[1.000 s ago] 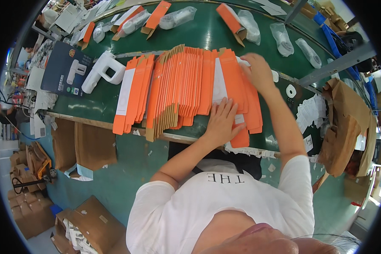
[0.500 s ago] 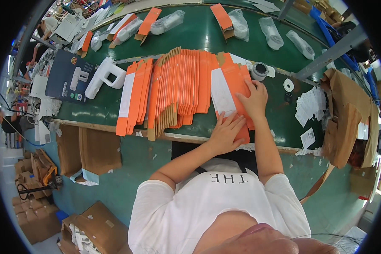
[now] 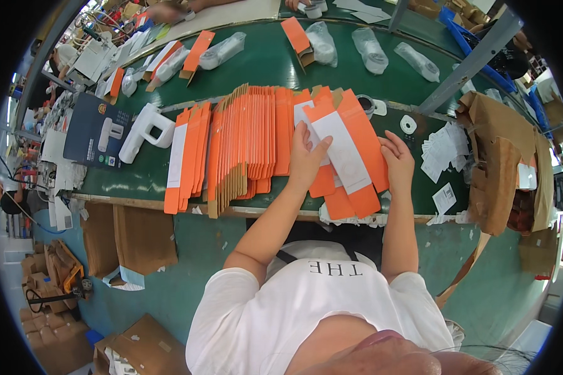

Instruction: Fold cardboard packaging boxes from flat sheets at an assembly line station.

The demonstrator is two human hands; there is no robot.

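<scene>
Several flat, folded orange cartons with white panels lie fanned on the green bench in front of me. The top carton is tilted, its white panel facing up. My left hand rests on the cartons at their left side, fingers stretched out and thumb spread across the top carton's left edge. Beside the right edge of these cartons is my right hand, its fingers apart and slightly bent; whether they touch the edge is hard to tell. A long row of upright flat orange cartons stands to the left.
A white handheld device and a dark blue printed box stand at the left. Loose paper slips and a torn brown carton lie right. Plastic-wrapped devices lie across the far bench, below a grey metal post.
My left hand has moved up and left on the cartons; my right hand has shifted to their right side. The cartons have fanned out, with a white-panelled one now tilted on top.
</scene>
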